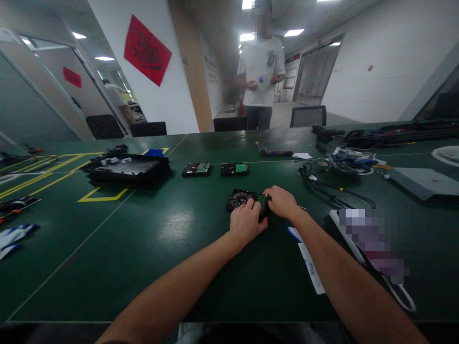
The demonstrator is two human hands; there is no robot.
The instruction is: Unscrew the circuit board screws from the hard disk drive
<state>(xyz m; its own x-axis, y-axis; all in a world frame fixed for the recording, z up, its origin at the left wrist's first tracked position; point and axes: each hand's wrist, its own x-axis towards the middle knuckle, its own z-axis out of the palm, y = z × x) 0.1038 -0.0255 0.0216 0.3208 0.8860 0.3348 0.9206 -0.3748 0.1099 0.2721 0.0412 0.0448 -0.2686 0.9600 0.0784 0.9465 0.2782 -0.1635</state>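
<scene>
Head view, single frame.

- Worktop (143, 239): dark green, with yellow floor-style markings at the left of the frame.
- Hard drive (241, 198): black, lying flat on the worktop at frame centre, a green circuit board (264, 203) at its right end.
- Left hand (246, 220): on the near right part of the hard drive, fingers bent down onto it beside the circuit board, holding it.
- Right hand (283, 201): closed round the right end of the hard drive, knuckles up, touching the circuit board.
- Two more drives (196, 169), (234, 169): side by side above the held one, well apart from it, green boards showing.
- Black tray (125, 168): centre left, with pale small parts inside.
- White and blue strip (309, 262): flat on the worktop between the forearms.
- Black cables (322, 184): right of the hands, near them.
- Screwdriver (276, 153): upper centre, beyond the drives.
- Grey panel (423, 181): right edge.
- Standing person (261, 67): top centre, behind the worktop, in a white shirt, holding a small item in both hands.
- Red wall sign (147, 50): upper left.
</scene>
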